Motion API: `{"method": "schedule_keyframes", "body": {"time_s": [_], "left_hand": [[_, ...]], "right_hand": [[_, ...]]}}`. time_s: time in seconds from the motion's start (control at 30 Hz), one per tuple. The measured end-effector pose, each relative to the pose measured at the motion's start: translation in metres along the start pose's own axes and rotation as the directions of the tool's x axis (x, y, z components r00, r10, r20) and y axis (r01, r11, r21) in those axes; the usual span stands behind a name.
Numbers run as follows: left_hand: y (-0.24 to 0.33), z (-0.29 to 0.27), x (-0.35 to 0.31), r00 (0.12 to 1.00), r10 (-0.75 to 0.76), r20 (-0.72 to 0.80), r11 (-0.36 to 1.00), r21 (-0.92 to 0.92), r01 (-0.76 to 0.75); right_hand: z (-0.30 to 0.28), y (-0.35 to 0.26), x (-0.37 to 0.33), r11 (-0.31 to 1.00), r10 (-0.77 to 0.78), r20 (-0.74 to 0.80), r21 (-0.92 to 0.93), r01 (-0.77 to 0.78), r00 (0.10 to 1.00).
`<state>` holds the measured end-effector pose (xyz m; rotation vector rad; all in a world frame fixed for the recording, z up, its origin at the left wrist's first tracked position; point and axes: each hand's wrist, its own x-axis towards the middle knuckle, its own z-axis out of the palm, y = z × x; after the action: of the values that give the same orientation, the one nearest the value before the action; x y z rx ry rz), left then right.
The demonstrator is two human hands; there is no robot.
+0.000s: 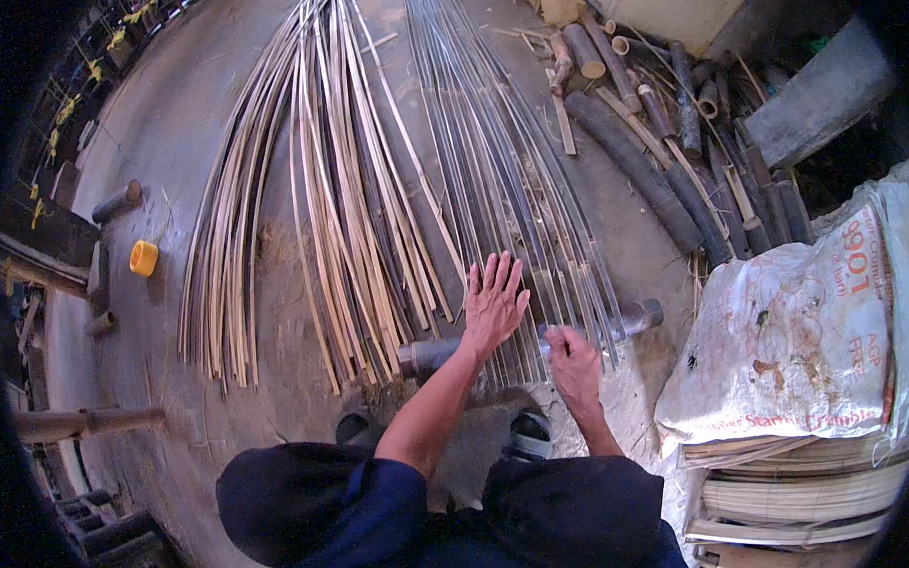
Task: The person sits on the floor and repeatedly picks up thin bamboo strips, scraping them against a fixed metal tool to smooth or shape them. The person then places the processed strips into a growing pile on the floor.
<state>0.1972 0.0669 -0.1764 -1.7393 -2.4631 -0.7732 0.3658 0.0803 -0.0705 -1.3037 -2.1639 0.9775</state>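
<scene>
Lower ctr of frame: I've got the left hand (492, 305) palm down, fingers spread, over thin dark strips (505, 152) that fan down from top ctr; likely steadying them. The right hand (575, 368), just beside it, is curled closed; can't tell if a strip is pinched. Strip ends cross a round pole (638, 319), prob. a prop lifting them off the floor (176, 334) for finger access. Pale strips (360, 252) fan at ctr-left, prob. set aside so the two lots don't tangle. Edges: a pole pile (636, 170) hems the upper right; a white sack (791, 322) atop stacked slats (802, 497) limits the lower right; sandaled feet (532, 437) sit just below the pole. Most room's at left, btwn pale strips & a yellow roll (143, 258).
</scene>
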Motion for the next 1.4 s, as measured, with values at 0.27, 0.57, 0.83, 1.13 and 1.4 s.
{"method": "schedule_keyframes", "body": {"time_s": [0.27,0.57,0.83,1.13,1.4], "left_hand": [[-0.006,0.000,-0.006,0.999,0.034,-0.036,0.994,-0.098,-0.037],[-0.031,0.012,-0.011,0.871,-0.426,-0.243,0.878,-0.343,0.334],[-0.083,0.021,-0.032,0.759,-0.384,0.525,-0.056,-0.834,0.549],[-0.077,0.004,-0.028,0.703,-0.366,0.609,-0.067,-0.771,0.633],[-0.067,-0.015,-0.026,0.701,-0.407,0.586,-0.013,-0.771,0.637]], "right_hand": [[0.059,-0.001,-0.032,0.988,-0.027,-0.030,0.150,0.031,0.999],[0.078,0.008,-0.006,0.989,-0.008,0.034,0.148,0.003,0.999],[0.080,-0.004,0.014,0.994,-0.032,0.291,0.106,0.001,0.956],[0.097,0.008,0.045,0.998,-0.045,0.232,-0.024,0.052,0.972],[0.097,0.012,0.056,0.987,-0.065,0.270,-0.121,0.101,0.961]]}}
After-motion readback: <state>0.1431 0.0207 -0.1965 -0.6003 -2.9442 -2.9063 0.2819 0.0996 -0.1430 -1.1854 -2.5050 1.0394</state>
